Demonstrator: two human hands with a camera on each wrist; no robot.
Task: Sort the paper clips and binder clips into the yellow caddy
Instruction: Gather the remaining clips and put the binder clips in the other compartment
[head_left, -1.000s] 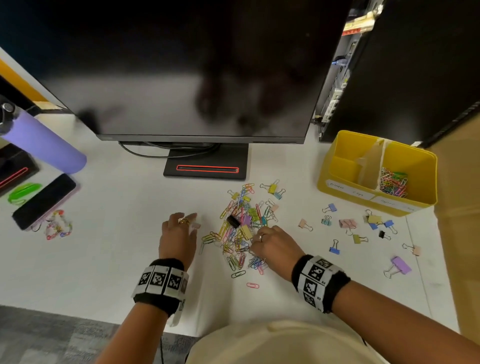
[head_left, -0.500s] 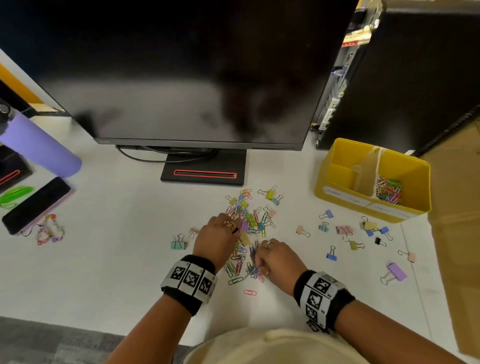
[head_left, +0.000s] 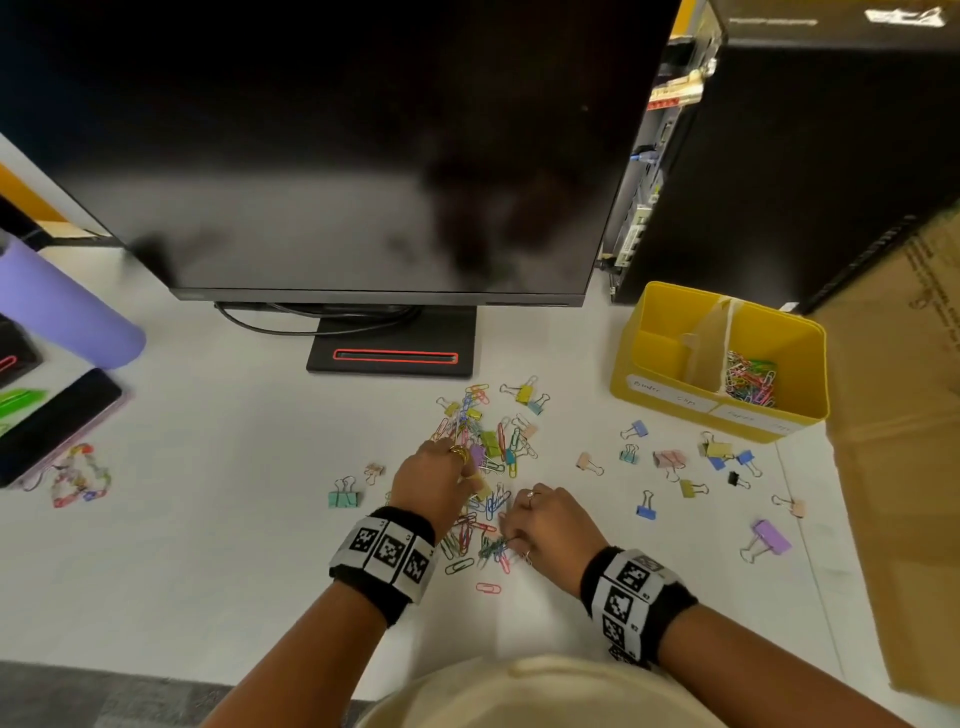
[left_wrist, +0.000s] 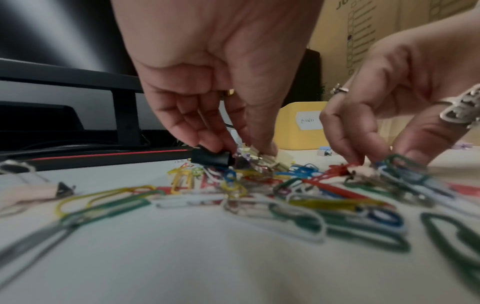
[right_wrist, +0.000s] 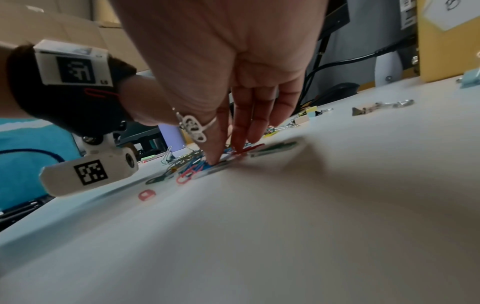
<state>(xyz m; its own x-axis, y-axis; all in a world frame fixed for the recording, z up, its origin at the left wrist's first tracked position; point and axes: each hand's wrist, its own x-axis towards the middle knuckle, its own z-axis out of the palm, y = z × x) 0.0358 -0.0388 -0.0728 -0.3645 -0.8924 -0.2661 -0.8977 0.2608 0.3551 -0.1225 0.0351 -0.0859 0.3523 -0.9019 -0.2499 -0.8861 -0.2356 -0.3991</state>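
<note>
Head view, nearest first: both hands work the mixed pile of paper clips (head_left: 480, 525) on the white table (head_left: 223, 519) at about 6 o'clock. The right hand (head_left: 553, 525) has its fingers curled down, pinching a small bunch of paper clips at the near edge of the pile. The left hand (head_left: 434, 480), at 11 o'clock from it, is bent over the pile's middle; the left wrist view shows its fingertips (left_wrist: 215, 147) nipping a black binder clip (left_wrist: 211, 158).

Loose binder clips (head_left: 675, 460) lie scattered toward 2 o'clock, and a teal one (head_left: 343, 496) sits apart at 9 o'clock from the left hand. Farther off at 1 o'clock stands the yellow caddy (head_left: 665, 387): its right compartment holds paper clips, its left, labelled for binder clips, looks empty.

Gathering seems to be the step in hand. Next, each handful likely needs lifting clear of tangled neighbours and carrying to its own compartment.
</note>
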